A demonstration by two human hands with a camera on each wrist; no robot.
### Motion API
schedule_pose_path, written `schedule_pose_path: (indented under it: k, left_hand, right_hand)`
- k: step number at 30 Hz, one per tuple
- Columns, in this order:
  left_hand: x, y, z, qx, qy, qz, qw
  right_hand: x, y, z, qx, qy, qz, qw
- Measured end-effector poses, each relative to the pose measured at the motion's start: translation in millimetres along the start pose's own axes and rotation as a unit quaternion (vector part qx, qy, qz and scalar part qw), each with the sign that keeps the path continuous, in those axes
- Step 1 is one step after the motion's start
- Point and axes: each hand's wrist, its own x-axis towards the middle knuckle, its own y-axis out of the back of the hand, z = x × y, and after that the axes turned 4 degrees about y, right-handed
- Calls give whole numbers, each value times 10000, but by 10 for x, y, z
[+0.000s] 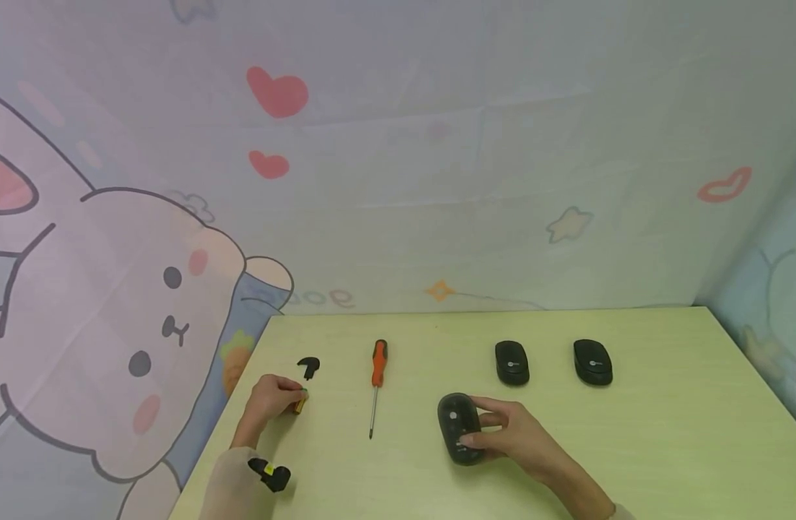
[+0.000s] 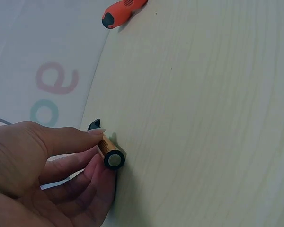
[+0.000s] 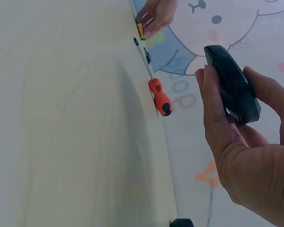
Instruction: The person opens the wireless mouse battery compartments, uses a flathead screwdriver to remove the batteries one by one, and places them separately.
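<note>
My left hand pinches a small cylindrical battery between thumb and fingers at the table's left side. In the left wrist view one flat end of the battery faces the camera. Just beyond that hand lies a small curved black piece, perhaps a cover. My right hand grips a black computer mouse by its sides, thumb on one edge. The right wrist view has this mouse edge-on, held above the table. Pale marks show on its camera-facing side; which side it is I cannot tell.
An orange-handled screwdriver lies between the hands, tip toward me. Two more black mice, one nearer the middle and another further right, sit toward the back. A printed cloth hangs behind the pale table.
</note>
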Motion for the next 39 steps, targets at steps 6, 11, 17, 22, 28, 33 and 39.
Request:
schedule_pose_path:
  k: [6, 11, 17, 22, 28, 33, 39]
  left_hand:
    - [4, -12, -13, -188, 89, -41, 9998]
    - [16, -21, -23, -294, 155, -38, 9994]
    - [-61, 22, 15, -100, 19, 5, 9999]
    - [-271, 85, 192, 246, -431, 322, 9982]
    - [-554, -59, 528, -38, -1103, 353, 9933]
    - [-731, -346, 788, -822, -1214, -329, 9887]
    - [-800, -650, 992, -1271, -1498, -1477, 9693]
  right_hand:
    - [0, 5, -21, -42, 2, 57, 10000]
    - [-4, 9, -36, -72, -4, 87, 9999]
    - [-8, 3, -32, -46, -35, 62, 10000]
    - [-9, 2, -23, -17, -80, 65, 9999]
    - [4, -1, -22, -23, -55, 126, 9999]
    - [32, -2, -39, -86, -45, 279, 9996]
    - [83, 27, -81, -220, -49, 466, 9987]
